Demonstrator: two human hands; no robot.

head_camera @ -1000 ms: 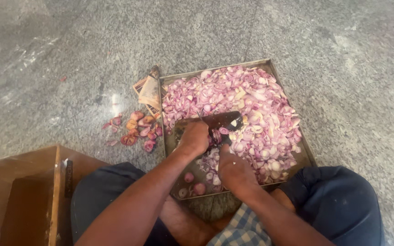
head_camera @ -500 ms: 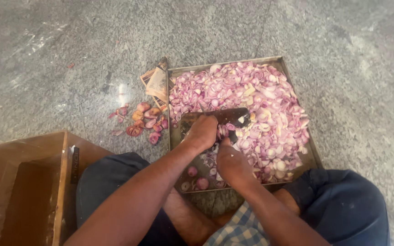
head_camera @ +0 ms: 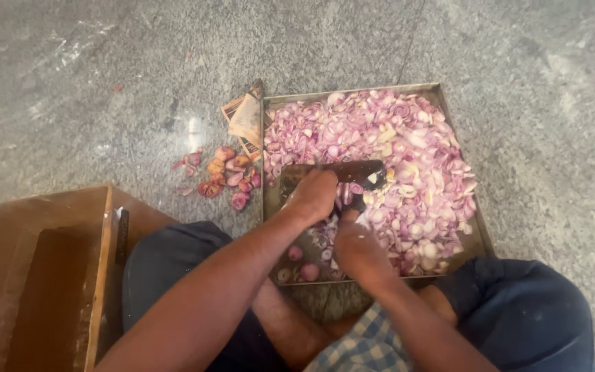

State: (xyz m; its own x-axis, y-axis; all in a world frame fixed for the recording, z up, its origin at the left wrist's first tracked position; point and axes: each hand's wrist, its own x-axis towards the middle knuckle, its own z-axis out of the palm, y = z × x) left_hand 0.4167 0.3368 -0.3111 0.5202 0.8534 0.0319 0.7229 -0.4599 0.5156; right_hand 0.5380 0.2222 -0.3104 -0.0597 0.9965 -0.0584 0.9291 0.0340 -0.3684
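Note:
A square metal tray (head_camera: 478, 234) lies on the grey stone floor, piled with chopped pink onion pieces (head_camera: 408, 158). My left hand (head_camera: 313, 195) is closed on the handle end of a dark flat blade (head_camera: 359, 170) that lies across the tray's middle. My right hand (head_camera: 354, 242) presses down on onion pieces just below the blade, fingers curled over them. A few peeled whole onions (head_camera: 302, 263) sit at the tray's near left corner.
Onion peels and trimmed ends (head_camera: 223, 173) lie on the floor left of the tray, beside a folded piece of brown cardboard (head_camera: 247, 118). A low wooden box (head_camera: 43, 269) stands at my left. My knees in dark trousers (head_camera: 531, 310) flank the tray.
The view has shifted slightly. Both hands stay at the blade in the tray's middle, with only small movements over the onion pieces.

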